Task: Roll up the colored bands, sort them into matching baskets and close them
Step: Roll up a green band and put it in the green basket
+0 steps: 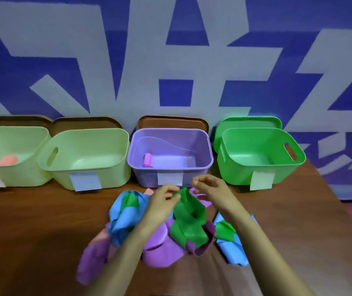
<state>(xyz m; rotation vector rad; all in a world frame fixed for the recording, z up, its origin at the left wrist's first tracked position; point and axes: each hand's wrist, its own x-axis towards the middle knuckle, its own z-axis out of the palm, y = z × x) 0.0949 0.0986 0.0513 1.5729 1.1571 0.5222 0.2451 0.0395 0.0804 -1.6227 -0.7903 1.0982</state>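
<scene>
A person's left hand [162,201] pinched the upper end of a green band [189,212] between thumb and fingertips, lifting it from a heap of loose bands on a wooden table [31,231]. The right hand [209,186] hovered just right of that pinch, its fingers [198,180] loosely curled and narrow. Whether they touched the band's tip could not be told.

The rest of the green band hung down from the left fingers in a folded loop and lay on purple bands [160,248] nearer the person. Blue bands [123,218] were bunched just left of the left fingers, with more blue bands [232,248] under the right forearm.

Four open baskets stood in a row beyond the fingers, each with a paper label on its front. The purple basket [200,146] sat straight beyond both hands and held one rolled pink-purple band [148,160] at its left end. The green basket [256,171] stood beyond and to the right of the right fingers. A pale green basket [106,174] stood beyond and left of the left fingers. Farther left, a second pale green basket [21,176] held a rolled pink band [7,161].

Brown lids [173,122] and a green lid [250,122] leaned behind the baskets against a blue and white wall [128,60].
</scene>
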